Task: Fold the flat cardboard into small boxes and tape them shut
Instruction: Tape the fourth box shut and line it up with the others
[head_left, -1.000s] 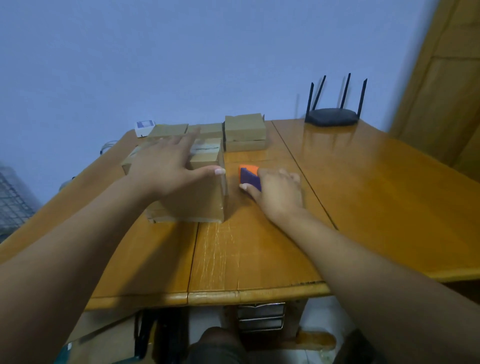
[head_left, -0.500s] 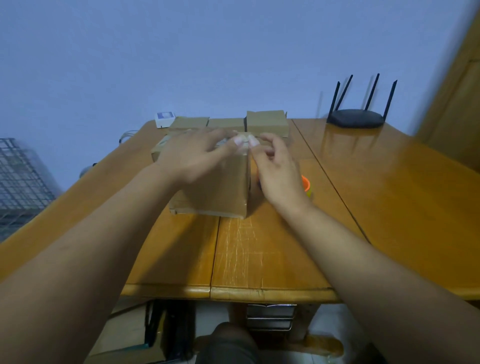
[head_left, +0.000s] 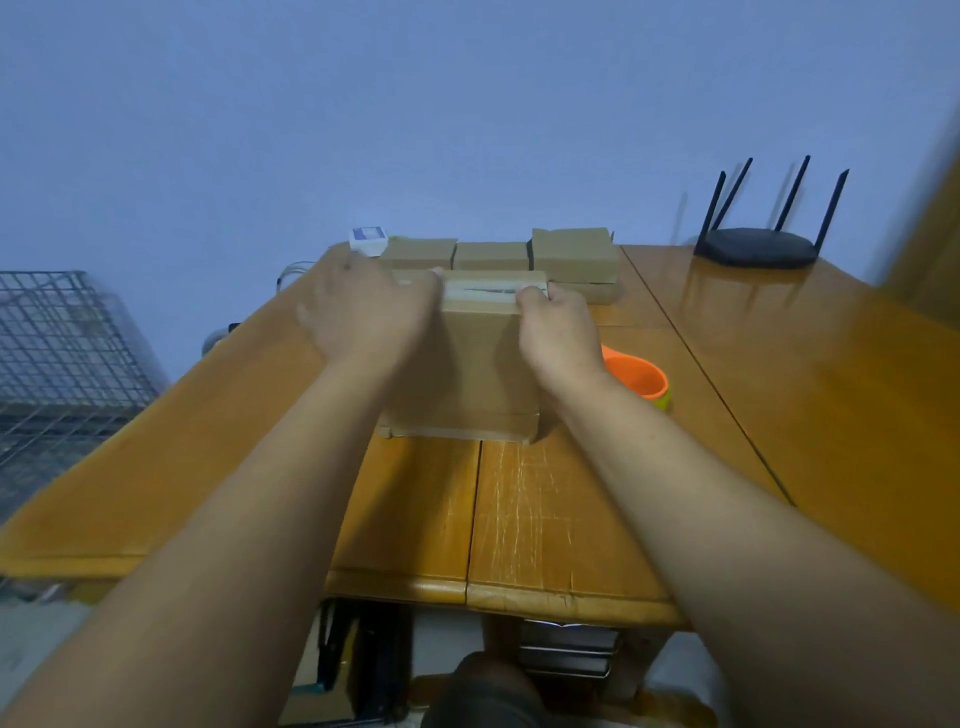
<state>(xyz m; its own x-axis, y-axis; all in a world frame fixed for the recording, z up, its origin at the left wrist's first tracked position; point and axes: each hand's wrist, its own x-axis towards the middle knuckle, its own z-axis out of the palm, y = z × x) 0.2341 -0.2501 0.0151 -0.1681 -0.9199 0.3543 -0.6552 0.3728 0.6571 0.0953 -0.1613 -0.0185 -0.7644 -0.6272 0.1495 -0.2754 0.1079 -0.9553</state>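
A brown cardboard box (head_left: 475, 364) stands on the wooden table (head_left: 831, 395), with a strip of clear tape (head_left: 488, 291) along its top seam. My left hand (head_left: 363, 306) lies flat over the box's top left part, fingers spread. Curled over the top right edge, my right hand (head_left: 558, 332) presses its thumb on the tape. An orange tape dispenser (head_left: 636, 376) sits on the table just right of the box, partly hidden by my right wrist. Three finished boxes (head_left: 574, 252) stand in a row behind.
A black router (head_left: 756, 247) with several antennas stands at the back right. A small white and blue packet (head_left: 368, 239) lies at the back left corner. A wire rack (head_left: 57, 358) stands left of the table. The wall is close behind.
My right hand left the orange tape dispenser on the table and came up onto the box's top. Both hands then slid apart along the taped seam, the left towards the left.
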